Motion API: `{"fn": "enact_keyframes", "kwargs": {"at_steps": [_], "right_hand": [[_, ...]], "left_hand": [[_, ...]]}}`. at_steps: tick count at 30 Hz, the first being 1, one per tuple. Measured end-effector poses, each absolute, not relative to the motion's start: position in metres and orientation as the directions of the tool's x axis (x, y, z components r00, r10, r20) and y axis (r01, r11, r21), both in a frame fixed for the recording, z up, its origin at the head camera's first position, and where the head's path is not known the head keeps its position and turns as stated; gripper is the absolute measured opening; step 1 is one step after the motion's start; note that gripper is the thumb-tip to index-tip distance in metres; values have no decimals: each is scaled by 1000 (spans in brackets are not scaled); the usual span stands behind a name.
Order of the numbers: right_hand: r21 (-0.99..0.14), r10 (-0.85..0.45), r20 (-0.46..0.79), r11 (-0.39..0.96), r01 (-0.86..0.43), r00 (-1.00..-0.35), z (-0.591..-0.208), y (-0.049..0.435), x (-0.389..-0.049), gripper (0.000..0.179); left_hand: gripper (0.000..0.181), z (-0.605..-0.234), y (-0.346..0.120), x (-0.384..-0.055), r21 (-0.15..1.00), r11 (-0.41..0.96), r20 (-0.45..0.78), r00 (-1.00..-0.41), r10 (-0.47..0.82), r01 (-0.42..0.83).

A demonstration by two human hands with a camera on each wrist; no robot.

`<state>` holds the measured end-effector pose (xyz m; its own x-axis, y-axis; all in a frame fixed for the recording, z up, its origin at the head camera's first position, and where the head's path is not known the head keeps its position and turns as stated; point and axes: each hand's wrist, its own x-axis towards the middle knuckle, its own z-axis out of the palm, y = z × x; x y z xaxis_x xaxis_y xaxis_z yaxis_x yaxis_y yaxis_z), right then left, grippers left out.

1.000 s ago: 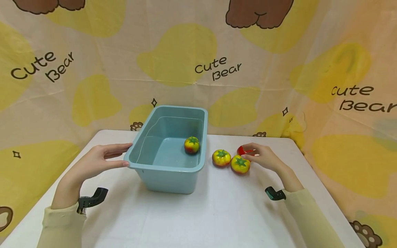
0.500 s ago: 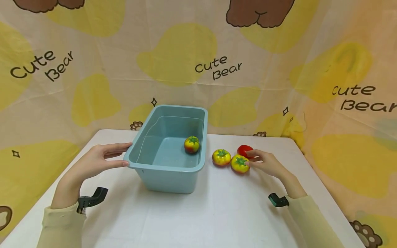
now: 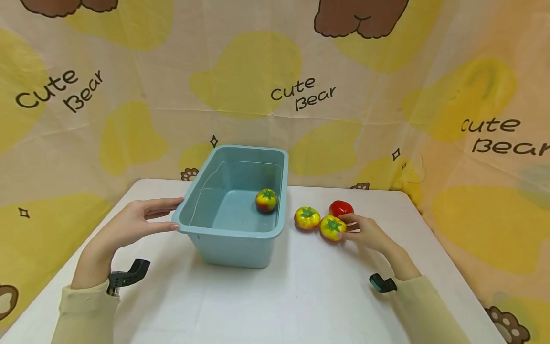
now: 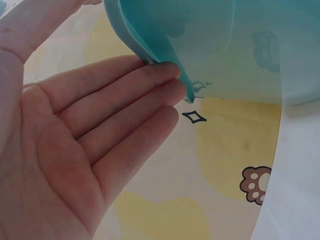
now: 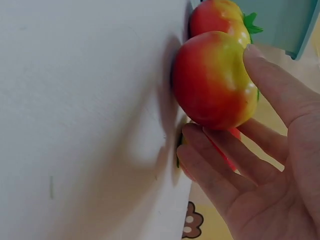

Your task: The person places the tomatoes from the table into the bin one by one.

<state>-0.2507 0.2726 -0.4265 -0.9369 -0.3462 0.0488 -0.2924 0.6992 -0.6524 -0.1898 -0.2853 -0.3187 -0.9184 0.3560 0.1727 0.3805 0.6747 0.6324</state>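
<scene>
In the head view my left hand (image 3: 135, 222) is at the near left corner of a light blue plastic bin (image 3: 232, 235), straight fingers and thumb against its rim. One yellow-red toy tomato (image 3: 266, 200) with green leaves sits inside the bin, near its right wall. My right hand (image 3: 367, 233) straddles another yellow-red tomato (image 3: 332, 228) on the table. In the right wrist view its thumb is at that tomato's leafy side, with extended fingers along the opposite side. A third yellow-red tomato (image 3: 307, 219) sits just left of it, and a red fruit (image 3: 341, 208) lies behind it.
The white-covered table (image 3: 240, 306) ends at the back against a patterned cloth (image 3: 240, 71) with bear prints and lettering. The bin's raised rim stands between the inside tomato and the ones on the table.
My right hand has left the red fruit, drawn back toward me, then come in around the nearer yellow-red tomato. The left hand and the bin have stayed put.
</scene>
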Motion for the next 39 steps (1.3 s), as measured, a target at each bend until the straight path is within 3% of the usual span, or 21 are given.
{"fn": "enact_keyframes", "kwargs": {"at_steps": [10, 39], "right_hand": [[-635, -315, 19, 729, -254, -949, -433, 263, -247, 70], [-602, -303, 15, 758, -250, -953, -426, 271, -242, 69]], "left_hand": [[57, -318, -285, -189, 631, 677, 170, -919, 356, 379], [57, -322, -286, -192, 634, 668, 184, -915, 358, 389]]}}
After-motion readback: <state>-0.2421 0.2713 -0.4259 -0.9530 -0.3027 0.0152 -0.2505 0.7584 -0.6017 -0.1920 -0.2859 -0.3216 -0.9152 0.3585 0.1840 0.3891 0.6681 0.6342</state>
